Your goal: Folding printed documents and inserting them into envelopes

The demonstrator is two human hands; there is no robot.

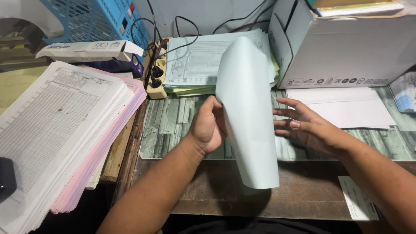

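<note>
My left hand [209, 127] grips the left edge of a pale green sheet of paper [249, 117], which curls upright above the table. On the other side of that sheet my right hand [305, 125] hovers with its fingers spread, holding nothing. Behind the sheet a stack of pale green printed forms [197, 65] lies at the back of the table. The sheet hides part of that stack and part of the table's patterned grey mat [173, 125].
A thick pile of white and pink gridded forms [56, 130] fills the left. A white cardboard box [346, 47] stands at the back right with white sheets [346, 106] before it. A power strip with plugs [156, 80] and a blue basket [91, 19] sit at the back left.
</note>
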